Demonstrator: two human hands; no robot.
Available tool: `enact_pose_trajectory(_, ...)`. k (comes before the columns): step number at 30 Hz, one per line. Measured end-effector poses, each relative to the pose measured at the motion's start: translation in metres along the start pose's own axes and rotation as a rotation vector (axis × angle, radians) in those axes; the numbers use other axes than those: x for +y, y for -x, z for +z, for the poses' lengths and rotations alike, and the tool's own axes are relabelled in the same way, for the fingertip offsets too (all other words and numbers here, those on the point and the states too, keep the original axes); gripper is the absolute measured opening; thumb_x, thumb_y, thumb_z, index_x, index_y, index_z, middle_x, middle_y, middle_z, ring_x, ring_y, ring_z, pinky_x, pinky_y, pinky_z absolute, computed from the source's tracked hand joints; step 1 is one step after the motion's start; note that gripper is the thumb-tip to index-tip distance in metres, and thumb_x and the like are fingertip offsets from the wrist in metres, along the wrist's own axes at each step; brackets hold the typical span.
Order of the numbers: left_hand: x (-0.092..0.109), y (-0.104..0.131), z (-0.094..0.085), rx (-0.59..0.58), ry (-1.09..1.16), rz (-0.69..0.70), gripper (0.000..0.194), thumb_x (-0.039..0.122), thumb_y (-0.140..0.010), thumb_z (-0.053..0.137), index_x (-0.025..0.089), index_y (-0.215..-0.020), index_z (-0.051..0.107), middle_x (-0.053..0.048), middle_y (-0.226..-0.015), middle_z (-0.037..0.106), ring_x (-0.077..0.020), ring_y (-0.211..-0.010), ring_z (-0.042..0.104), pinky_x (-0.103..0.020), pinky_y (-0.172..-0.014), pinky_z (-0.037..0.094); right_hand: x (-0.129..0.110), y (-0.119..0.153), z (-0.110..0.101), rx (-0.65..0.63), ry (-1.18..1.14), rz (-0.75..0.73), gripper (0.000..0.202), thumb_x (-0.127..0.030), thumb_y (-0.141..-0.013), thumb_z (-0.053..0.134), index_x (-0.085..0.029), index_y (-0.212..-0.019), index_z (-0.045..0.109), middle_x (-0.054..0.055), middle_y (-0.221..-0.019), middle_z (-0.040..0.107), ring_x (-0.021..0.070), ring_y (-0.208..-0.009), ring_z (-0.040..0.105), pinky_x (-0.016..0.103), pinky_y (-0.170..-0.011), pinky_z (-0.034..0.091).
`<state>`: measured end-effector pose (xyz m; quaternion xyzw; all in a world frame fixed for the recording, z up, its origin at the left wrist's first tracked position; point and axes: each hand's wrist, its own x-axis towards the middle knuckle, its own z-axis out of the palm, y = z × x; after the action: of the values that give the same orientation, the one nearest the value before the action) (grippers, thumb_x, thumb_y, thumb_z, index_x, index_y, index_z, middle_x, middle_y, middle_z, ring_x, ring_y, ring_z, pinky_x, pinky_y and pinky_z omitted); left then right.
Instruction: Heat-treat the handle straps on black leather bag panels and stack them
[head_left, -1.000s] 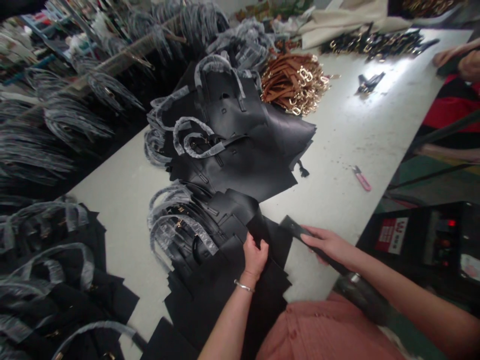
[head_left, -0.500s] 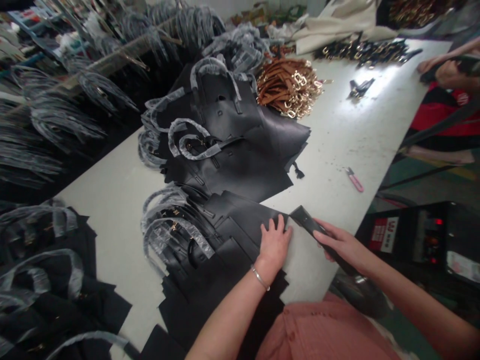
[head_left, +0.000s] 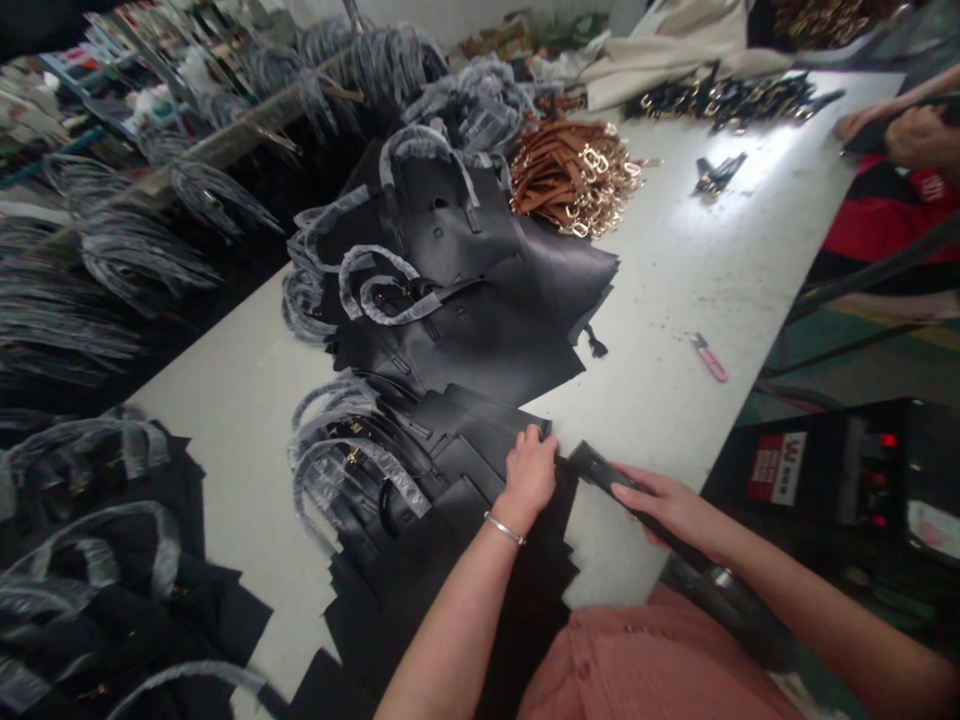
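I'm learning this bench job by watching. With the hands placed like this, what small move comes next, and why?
Probably bring the black tool onto the panel edge. The left hand pins the top black leather panel at its corner, and the right hand already holds the tool's tip right beside it.

Dim, soft-focus view with bright glare on the far table [head_left: 757, 190], edges warped and blurred.

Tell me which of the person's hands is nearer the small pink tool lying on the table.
Right. The right hand, gripping a black strip, lies below the pink tool; the left hand rests farther left on the black panels.
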<state>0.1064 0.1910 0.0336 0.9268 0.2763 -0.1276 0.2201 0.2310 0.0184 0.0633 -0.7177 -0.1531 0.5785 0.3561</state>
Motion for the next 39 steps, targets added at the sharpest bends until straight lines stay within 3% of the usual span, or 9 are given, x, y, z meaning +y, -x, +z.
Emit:
enact_pose_trajectory(3, -0.004, 0.000, 0.004, 0.017, 0.044, -0.013, 0.013, 0.018, -0.088, 0.053, 0.024, -0.097, 0.059, -0.005, -0.114, 0.044, -0.0210, -0.105, 0.044, -0.031, -0.080, 0.048, -0.005, -0.004, -0.004, 0.095, 0.018, -0.073, 0.063, -0.045, -0.087, 0.055, -0.022, -0.143, 0.040, -0.006, -0.063, 0.050, 0.0086, -0.041, 0.048, 0.021, -0.039, 0.039)
enact_pose_trajectory(9, -0.008, 0.000, 0.011, 0.062, 0.076, -0.009, 0.014, 0.027, -0.084, 0.064, 0.026, -0.098, 0.062, -0.004, -0.114, 0.045, -0.0207, -0.107, 0.044, -0.030, -0.085, 0.047, -0.003, 0.006, -0.007, -0.128, 0.028, 0.014, 0.062, -0.050, -0.086, 0.055, -0.023, -0.141, 0.044, -0.006, -0.060, 0.049, 0.0069, -0.038, 0.044, 0.018, -0.035, 0.031)
enact_pose_trajectory(14, -0.010, -0.006, 0.011, 0.052, 0.105, 0.001, 0.012, 0.023, -0.084, 0.063, 0.026, -0.096, 0.064, -0.004, -0.111, 0.046, -0.0204, -0.104, 0.045, -0.029, -0.083, 0.048, -0.003, 0.002, 0.002, 0.000, 0.082, -0.005, 0.062, -0.048, -0.088, 0.053, -0.024, -0.143, 0.041, -0.005, -0.062, 0.052, 0.0081, -0.040, 0.047, 0.020, -0.038, 0.038)
enact_pose_trajectory(20, -0.011, -0.007, 0.014, 0.055, 0.110, 0.007, 0.014, 0.015, -0.084, 0.058, 0.023, -0.093, 0.065, -0.005, -0.111, 0.047, -0.0203, -0.103, 0.046, -0.029, -0.086, 0.047, -0.004, 0.003, -0.001, -0.144, 0.037, 0.043, 0.061, -0.053, -0.086, 0.054, -0.022, -0.139, 0.047, -0.006, -0.060, 0.048, 0.0056, -0.035, 0.041, 0.018, -0.033, 0.031)
enact_pose_trajectory(27, -0.014, -0.005, 0.012, 0.079, 0.192, 0.041, 0.017, 0.011, -0.081, 0.060, 0.022, -0.094, 0.064, -0.006, -0.110, 0.049, -0.0198, -0.102, 0.048, -0.031, -0.089, 0.047, -0.015, -0.009, -0.005, 0.134, 0.016, -0.091, 0.062, -0.048, -0.086, 0.054, -0.022, -0.142, 0.043, -0.005, -0.064, 0.051, 0.0093, -0.039, 0.050, 0.021, -0.036, 0.039)
enact_pose_trajectory(32, -0.024, 0.021, 0.015, 0.251, 0.277, 0.141, 0.015, 0.013, -0.087, 0.053, 0.022, -0.090, 0.065, -0.006, -0.123, 0.048, -0.0194, -0.117, 0.045, -0.033, -0.098, 0.044, -0.014, 0.009, -0.015, 0.066, -0.033, -0.030, 0.064, -0.047, -0.085, 0.056, -0.022, -0.142, 0.042, -0.005, -0.066, 0.050, 0.0083, -0.039, 0.048, 0.021, -0.036, 0.035)
enact_pose_trajectory(36, -0.034, 0.057, 0.038, 0.442, 0.344, 0.003, 0.023, 0.014, -0.092, 0.044, 0.023, -0.098, 0.064, -0.006, -0.114, 0.060, -0.0196, -0.111, 0.053, -0.040, -0.103, 0.040, -0.008, 0.018, -0.006, -0.012, 0.018, -0.005, 0.066, -0.050, -0.084, 0.057, -0.022, -0.142, 0.042, -0.005, -0.064, 0.049, 0.0080, -0.040, 0.046, 0.020, -0.037, 0.033)
enact_pose_trajectory(39, -0.042, 0.078, 0.057, 0.499, 0.430, -0.085, 0.030, 0.009, -0.091, 0.038, 0.022, -0.104, 0.062, -0.004, -0.104, 0.066, -0.0184, -0.098, 0.060, -0.038, -0.095, 0.045, -0.007, 0.017, 0.003, -0.075, 0.064, 0.024, 0.067, -0.052, -0.084, 0.057, -0.022, -0.142, 0.043, -0.006, -0.062, 0.049, 0.0072, -0.040, 0.043, 0.019, -0.037, 0.032)
